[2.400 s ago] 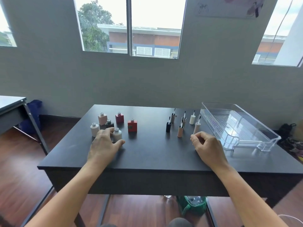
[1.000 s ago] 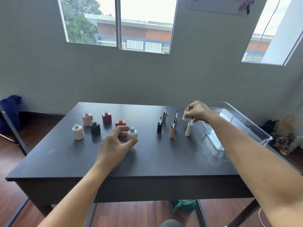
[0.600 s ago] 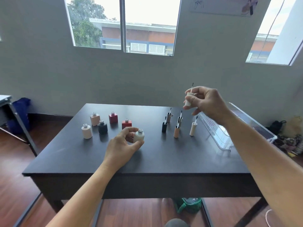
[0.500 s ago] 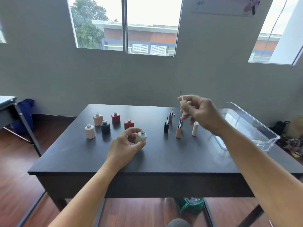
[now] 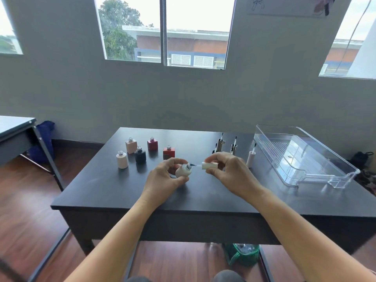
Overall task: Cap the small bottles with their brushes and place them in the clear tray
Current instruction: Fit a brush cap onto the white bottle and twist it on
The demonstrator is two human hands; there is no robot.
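The left hand (image 5: pixel 162 181) is clamping the bottle (image 5: pixel 182 171) over the bench (image 5: pixel 122 192), neck facing 3 o'clock. The right hand (image 5: pixel 231 173) is pinching the cap (image 5: pixel 210 165), brush tip sitting at the neck. Off-axis feeding is risking bent bristles or cross-threading.

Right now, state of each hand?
Left hand: grips the white bottle, tilted.
Right hand: pinches the white brush cap, brush tip at the bottle's neck.

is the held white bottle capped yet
Not capped: the round white bottle shows its bare neck; the white brush cap is apart, only its brush reaching the mouth.
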